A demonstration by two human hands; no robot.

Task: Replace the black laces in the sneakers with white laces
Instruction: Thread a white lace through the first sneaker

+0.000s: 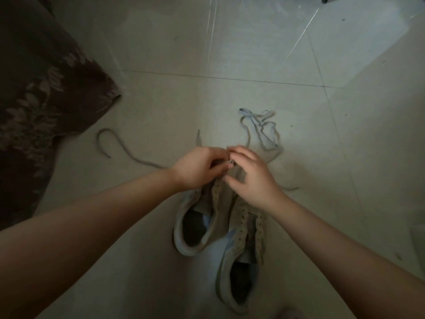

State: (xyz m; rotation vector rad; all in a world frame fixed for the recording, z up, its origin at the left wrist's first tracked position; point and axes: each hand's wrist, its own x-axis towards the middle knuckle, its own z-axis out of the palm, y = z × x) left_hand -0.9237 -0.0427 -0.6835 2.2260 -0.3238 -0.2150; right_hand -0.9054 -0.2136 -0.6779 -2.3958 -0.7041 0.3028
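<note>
Lying side by side on the tiled floor (161,93), low in the centre of the frame: two pale sneakers, both with openings turned toward the camera. Sitting higher and to the left, the left sneaker (195,229); reaching lower toward the bottom edge, the right sneaker (239,261), with two rows of bare eyelets showing along its flaps.

Meeting over the toe end of the sneakers, just above frame centre: both hands. Curling inward with fingers (218,155) bent, the left hand (195,169), pinching a small pale bit of lace against the right hand; exactly how much lace is being held, impossible to tell. Arching over from the right, the right hand (253,178), its fingertips pinching the same spot while the thumb is pressing down near the eyelets.

Trailing away to the left from under the left wrist and hooking back on itself at middle left: a greyish lace (119,143). Lying in a loose tangle on the floor just above and right of the hands: a paler lace (264,127), one strand running down behind the right hand.

Filling the upper left and left edge: a dark floral-patterned fabric (39,88), resting on the floor well apart from the sneakers.
</note>
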